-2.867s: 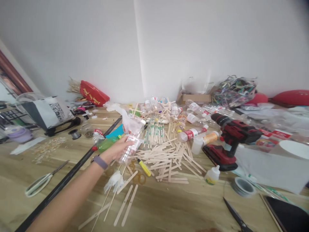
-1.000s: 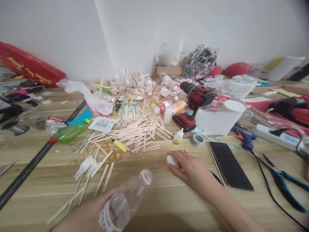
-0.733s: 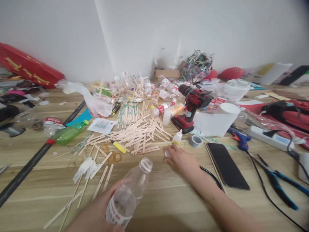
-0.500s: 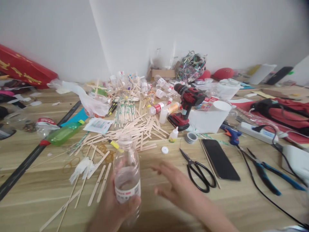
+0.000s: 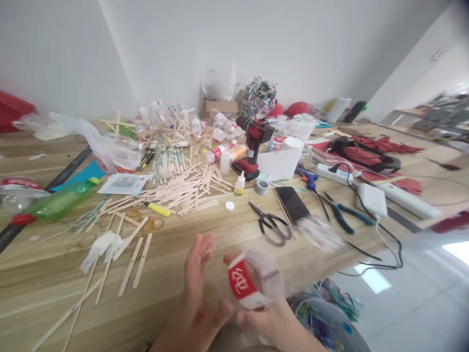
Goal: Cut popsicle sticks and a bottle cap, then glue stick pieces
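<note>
My right hand (image 5: 269,318) is closed around a clear plastic bottle (image 5: 273,281) with a red and white label, near the table's front edge. The bottle lies tilted and is smeared by motion. Just left of it, my left hand (image 5: 200,288) is open, fingers apart and holding nothing. Beyond the bottle a blurred clear shape (image 5: 318,232) shows; I cannot tell whether it belongs to the bottle. Black-handled scissors (image 5: 271,225) lie ahead of my right hand, beside a phone (image 5: 292,204).
Craft sticks (image 5: 183,190) lie piled mid-table, with a yellow-handled knife (image 5: 157,209) in front. A red cordless drill (image 5: 252,146) stands behind a glue bottle (image 5: 239,185). Pliers (image 5: 344,212) and a glue gun (image 5: 308,179) lie rightward. A bin (image 5: 330,322) stands below the table edge.
The bottle has gone from upright in my left hand to tilted in my right hand, farther right. My left hand has let go. The view has turned right.
</note>
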A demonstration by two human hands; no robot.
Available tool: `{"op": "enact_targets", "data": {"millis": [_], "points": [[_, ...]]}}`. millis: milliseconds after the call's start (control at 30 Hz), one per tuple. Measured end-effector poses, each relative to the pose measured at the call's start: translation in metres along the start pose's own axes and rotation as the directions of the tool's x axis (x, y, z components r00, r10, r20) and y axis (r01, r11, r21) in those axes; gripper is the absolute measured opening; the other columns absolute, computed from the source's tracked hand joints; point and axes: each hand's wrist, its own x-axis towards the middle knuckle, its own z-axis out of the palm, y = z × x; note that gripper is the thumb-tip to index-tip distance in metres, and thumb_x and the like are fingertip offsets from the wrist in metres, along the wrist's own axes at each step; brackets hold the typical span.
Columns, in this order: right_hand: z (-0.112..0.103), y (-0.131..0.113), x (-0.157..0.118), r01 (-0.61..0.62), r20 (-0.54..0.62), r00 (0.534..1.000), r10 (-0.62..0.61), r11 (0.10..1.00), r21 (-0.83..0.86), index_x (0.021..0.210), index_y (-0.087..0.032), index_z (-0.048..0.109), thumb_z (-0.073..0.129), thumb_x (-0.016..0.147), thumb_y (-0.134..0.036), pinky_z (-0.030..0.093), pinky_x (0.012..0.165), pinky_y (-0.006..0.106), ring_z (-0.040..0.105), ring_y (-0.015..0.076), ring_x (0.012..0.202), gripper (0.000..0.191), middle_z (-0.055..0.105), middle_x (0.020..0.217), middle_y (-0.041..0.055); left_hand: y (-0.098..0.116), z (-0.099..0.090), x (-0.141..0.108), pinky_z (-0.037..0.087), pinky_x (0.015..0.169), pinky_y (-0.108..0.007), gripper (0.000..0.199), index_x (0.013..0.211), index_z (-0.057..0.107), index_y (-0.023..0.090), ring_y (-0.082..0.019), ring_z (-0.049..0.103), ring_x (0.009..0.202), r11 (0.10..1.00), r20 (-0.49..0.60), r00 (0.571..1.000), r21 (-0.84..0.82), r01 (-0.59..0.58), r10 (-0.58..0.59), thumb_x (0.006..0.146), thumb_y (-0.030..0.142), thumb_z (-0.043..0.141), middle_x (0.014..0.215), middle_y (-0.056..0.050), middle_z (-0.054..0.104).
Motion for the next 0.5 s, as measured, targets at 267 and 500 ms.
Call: {"op": "enact_targets", "data": {"millis": [267, 500], "points": [[-0.042, 0.022, -0.075, 0.220, -0.562, 0.821, -0.101, 0.965, 0.147, 0.141, -0.047, 0.037, 0.067, 0.065, -0.072, 0.049, 0.094, 0.059, 0.050, 0.0373, 0.127, 0.085, 0.051, 0.143, 0.0042, -0.001, 0.013, -0.019, 0.030, 0.109, -0.050, 0.086, 0.150, 0.009, 0.025, -0.032, 0.039, 0.134, 0.994, -0.044, 0.993, 0.007, -0.108, 0.108, 0.086, 0.063, 0.051, 0.147, -0.017, 0.037], [-0.080, -0.001, -0.095, 0.314, -0.804, 0.592, -0.053, 0.934, 0.170, 0.134, -0.043, 0.052, 0.079, 0.061, -0.053, 0.057, 0.091, 0.052, 0.038, 0.0340, 0.136, 0.079, 0.047, 0.145, -0.0055, 0.006, 0.001, -0.028, 0.027, 0.111, -0.050, 0.081, 0.149, 0.005, 0.030, -0.031, 0.036, 0.137, 0.998, 0.090, 0.994, -0.036, -0.055, 0.058, 0.089, 0.055, 0.054, 0.151, -0.015, 0.031]]}}
